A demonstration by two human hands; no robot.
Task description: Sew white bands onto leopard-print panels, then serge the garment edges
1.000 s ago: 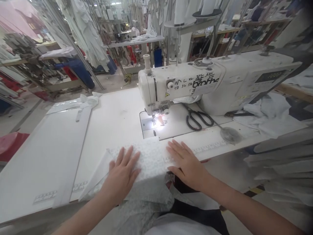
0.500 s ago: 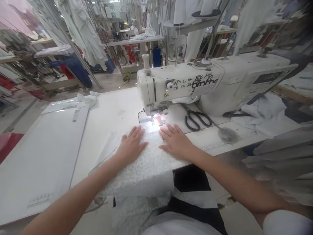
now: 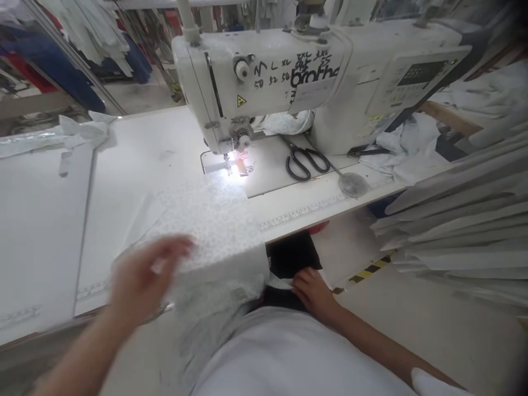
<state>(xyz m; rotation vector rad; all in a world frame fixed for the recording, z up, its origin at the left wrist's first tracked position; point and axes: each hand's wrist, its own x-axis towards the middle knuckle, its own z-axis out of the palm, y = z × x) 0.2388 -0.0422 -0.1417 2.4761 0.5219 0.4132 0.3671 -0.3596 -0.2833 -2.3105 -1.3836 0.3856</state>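
Patterned fabric (image 3: 218,220), pale, one piece: flat on the worktable, far edge at the lit needle area, near end draped over the table's front edge; its far edge was at the needle half a second ago as well. Left hand (image 3: 144,275): then laid flat on the fabric near the needle, now drawn back to the fabric's near left part; fingers bent and blurred, whether gripping anything cannot be told. Right hand (image 3: 311,291): then flat beside the needle, now below the table edge, fingertips closed on the end of a pale cloth strip (image 3: 281,282). Worktable (image 3: 132,148): white, printed ruler scale (image 3: 305,212) along the front. Sewing machine (image 3: 268,77): white, lamp lit, handwritten size marks on the arm, control panel at right. Scissors (image 3: 307,162), one pair, black handles, lying right of the needle; just beside them, a round grey piece (image 3: 352,185) on a thin rod. Crumpled pale cloth (image 3: 412,146): table's right end. White panel (image 3: 37,220): table's left side. Layered pale cloth (image 3: 462,231): hanging at right. Floor: pale, with black-and-yellow tape (image 3: 373,269). Background: pale hanging garments (image 3: 91,36), blue and red items, partly blurred.
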